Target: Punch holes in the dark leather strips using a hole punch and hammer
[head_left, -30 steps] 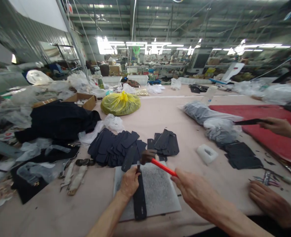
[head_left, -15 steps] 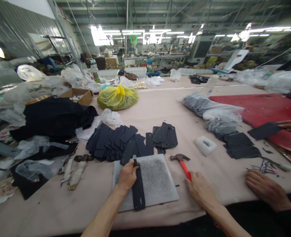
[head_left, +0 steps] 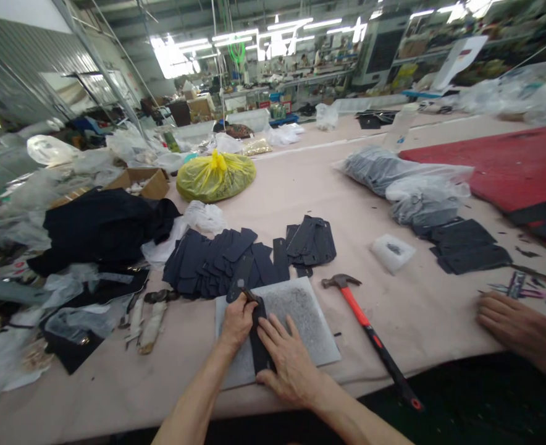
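Head view: the short dark tool [head_left: 249,295] is pinched in the left hand [head_left: 236,318]; the right hand [head_left: 294,358] is spread flat, pressed on the dark strip [head_left: 258,346].
Dark strip: one, lying on the board [head_left: 310,303]; it could be shifted askew if pressed unevenly.
Short dark tool: one, tilted; the dark strip could be dragged if it is pulled sideways.
Board: one, laid near the table edge.
Hammer [head_left: 365,321]: one, with its handle end past the table edge; it could be knocked down if brushed by the right forearm.
Dark piles [head_left: 212,259]: two beyond the board, too overlapped for the pieces to be counted.
Yellow bag [head_left: 216,176]: one, tied.
Co-worker's hand [head_left: 520,324]: one seen, rested at the right.
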Tool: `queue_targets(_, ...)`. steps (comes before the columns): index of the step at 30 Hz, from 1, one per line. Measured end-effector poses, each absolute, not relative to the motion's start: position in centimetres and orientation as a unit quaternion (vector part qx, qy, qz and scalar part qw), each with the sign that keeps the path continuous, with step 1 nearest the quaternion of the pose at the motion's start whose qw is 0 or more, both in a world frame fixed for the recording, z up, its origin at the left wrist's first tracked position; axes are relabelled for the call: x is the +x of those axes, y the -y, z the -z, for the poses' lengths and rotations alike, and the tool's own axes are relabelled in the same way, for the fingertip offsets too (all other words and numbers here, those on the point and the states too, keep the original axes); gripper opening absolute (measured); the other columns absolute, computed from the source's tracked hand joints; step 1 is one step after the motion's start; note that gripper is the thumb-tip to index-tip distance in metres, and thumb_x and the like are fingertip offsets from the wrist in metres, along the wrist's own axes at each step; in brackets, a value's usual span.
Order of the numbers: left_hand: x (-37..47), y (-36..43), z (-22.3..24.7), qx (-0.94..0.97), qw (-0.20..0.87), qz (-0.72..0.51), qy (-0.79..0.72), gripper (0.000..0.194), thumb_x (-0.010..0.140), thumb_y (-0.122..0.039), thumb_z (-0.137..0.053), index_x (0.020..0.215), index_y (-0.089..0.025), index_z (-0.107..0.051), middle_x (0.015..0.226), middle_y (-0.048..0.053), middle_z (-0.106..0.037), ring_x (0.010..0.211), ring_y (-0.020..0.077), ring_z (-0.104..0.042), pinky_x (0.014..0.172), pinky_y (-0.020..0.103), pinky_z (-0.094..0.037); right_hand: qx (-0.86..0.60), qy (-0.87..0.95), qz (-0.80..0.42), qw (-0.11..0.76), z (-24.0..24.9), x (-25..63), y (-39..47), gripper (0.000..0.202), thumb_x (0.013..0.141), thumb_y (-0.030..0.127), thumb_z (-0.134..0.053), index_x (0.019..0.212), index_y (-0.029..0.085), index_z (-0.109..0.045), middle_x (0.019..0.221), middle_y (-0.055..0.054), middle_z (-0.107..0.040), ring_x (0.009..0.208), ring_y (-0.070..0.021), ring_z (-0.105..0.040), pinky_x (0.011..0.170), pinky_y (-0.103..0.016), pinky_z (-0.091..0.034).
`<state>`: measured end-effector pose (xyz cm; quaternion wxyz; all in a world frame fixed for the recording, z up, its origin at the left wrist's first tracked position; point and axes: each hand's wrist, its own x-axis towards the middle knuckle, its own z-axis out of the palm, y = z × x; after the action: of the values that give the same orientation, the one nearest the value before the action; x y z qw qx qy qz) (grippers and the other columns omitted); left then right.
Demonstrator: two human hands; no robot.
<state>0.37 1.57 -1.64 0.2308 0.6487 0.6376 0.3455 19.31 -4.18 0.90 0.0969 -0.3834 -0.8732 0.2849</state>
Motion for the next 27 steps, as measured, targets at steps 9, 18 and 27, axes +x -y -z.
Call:
queue_targets(9,0.3,-1.1,1.0,0.564,0.228,-0.433,-0.665,0.021,0.089,-0.029,-0.05,0.091,-0.018,-0.067,0.084,0.005,-0.073,0.079,0.0199,-0.068,0.072,0.029,-0.053,-0.349,0.891,-0.281,0.079,-0.5,20.1,4.1,0.091,0.081,0.058,-0.061,0.154,0.018,-0.023,0.161,-0.01,-0.018,0.148,-0.032,-0.007,0.117,-0.056,0.005)
queue_targets(18,0.7,2.2,2.5,0.581,0.247,-0.439,-0.639,0.025,0.09,-0.029,-0.051,0.097,-0.017,-0.071,0.096,0.007,-0.075,0.089,0.0225,-0.07,0.082,0.035,-0.056,-0.327,0.917,-0.22,0.055,-0.4,19.5,-2.1,0.094,0.085,0.066,-0.054,0.153,0.01,-0.021,0.159,-0.017,-0.02,0.147,-0.0323,-0.01,0.117,-0.057,0.002)
queue_targets(27,1.0,2.7,2.7,0.599,0.26,-0.445,-0.613,0.025,0.088,-0.024,-0.051,0.1,-0.018,-0.072,0.1,0.006,-0.076,0.095,0.0215,-0.071,0.086,0.033,-0.058,-0.37,0.901,-0.197,0.108,0.6,20.4,-2.4,0.077,0.088,0.055,-0.057,0.149,0.013,-0.034,0.156,-0.016,-0.029,0.146,-0.032,-0.016,0.116,-0.058,-0.006)
